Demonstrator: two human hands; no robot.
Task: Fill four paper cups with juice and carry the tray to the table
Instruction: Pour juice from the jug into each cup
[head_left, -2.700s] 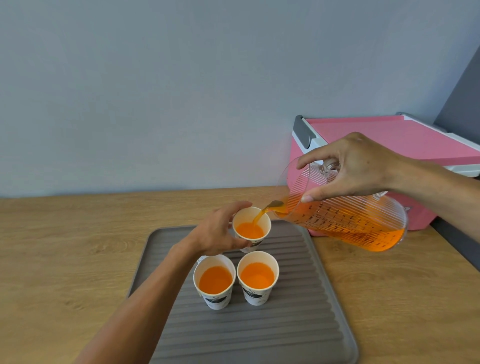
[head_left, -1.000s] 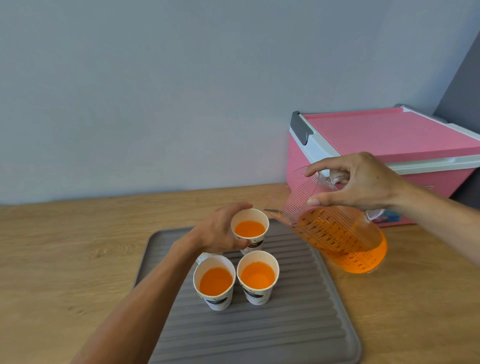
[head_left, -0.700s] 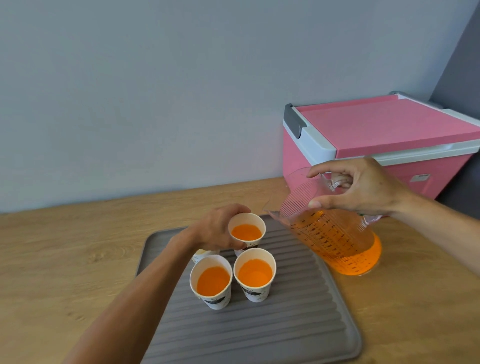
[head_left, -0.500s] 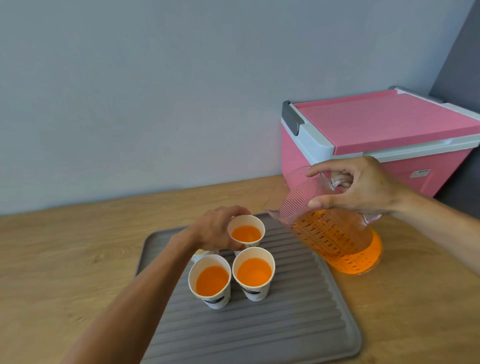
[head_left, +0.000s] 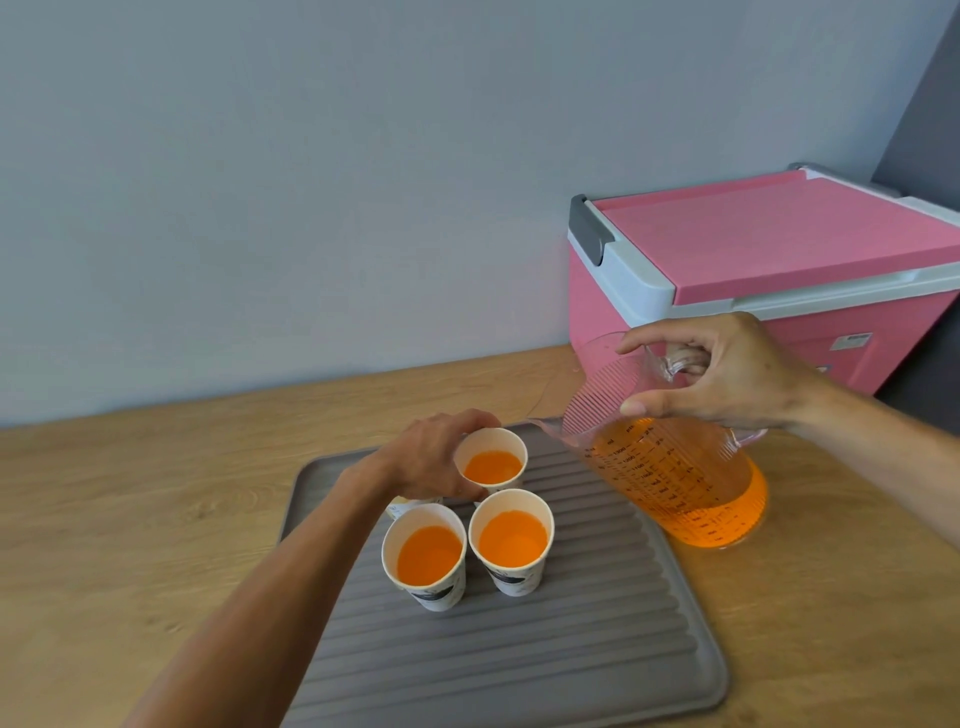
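A grey ribbed tray (head_left: 545, 654) lies on the wooden counter. Two paper cups of orange juice stand side by side on it, one on the left (head_left: 425, 556) and one on the right (head_left: 511, 540). Behind them my left hand (head_left: 431, 457) grips a third cup (head_left: 492, 462), also holding juice. A fourth cup (head_left: 408, 508) is mostly hidden under my left wrist. My right hand (head_left: 727, 374) holds the handle of a clear measuring jug (head_left: 675, 478) of juice, nearly upright over the tray's right edge, spout toward the cups.
A pink cooler box (head_left: 769, 270) with a grey latch stands against the wall at the back right, close behind the jug. The wooden counter (head_left: 130, 519) extends to the left of the tray. A grey wall rises behind.
The jug has tipped back from pouring and dropped lower toward the counter at the right. My left hand has stayed on the back cup.
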